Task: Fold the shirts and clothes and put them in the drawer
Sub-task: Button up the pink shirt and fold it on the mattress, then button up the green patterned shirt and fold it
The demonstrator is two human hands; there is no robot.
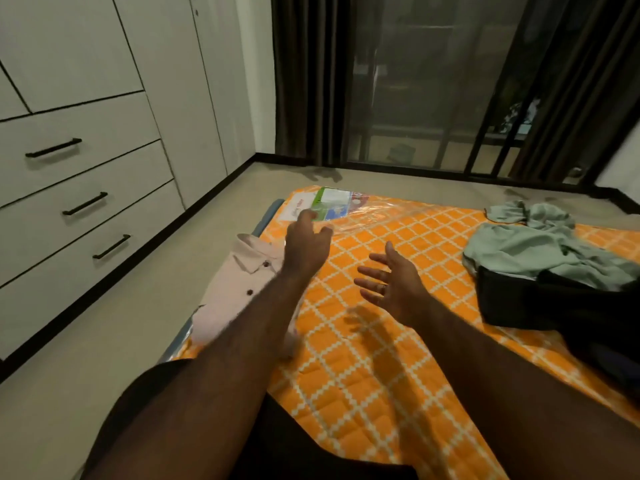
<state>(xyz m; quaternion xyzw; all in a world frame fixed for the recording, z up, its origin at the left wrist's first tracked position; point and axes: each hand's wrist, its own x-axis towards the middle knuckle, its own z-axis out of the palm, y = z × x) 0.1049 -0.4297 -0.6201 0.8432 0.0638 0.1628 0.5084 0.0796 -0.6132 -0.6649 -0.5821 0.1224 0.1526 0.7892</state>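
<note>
Orange checkered mattress [398, 341] is the landmark here, still in its plastic wrap. Pink button shirt [239, 289] lies folded along its left edge, partly hanging past it. Left hand [306, 245] hovers above the shirt's collar end, fingers loosely curled, holding nothing. Right hand [394, 285] floats over the mattress middle, fingers spread wide, empty. Green shirt [540, 244] and dark garment [561, 306] are heaped at its right side. Drawers [69, 202] sit closed across the floor strip, left of the mattress.
</note>
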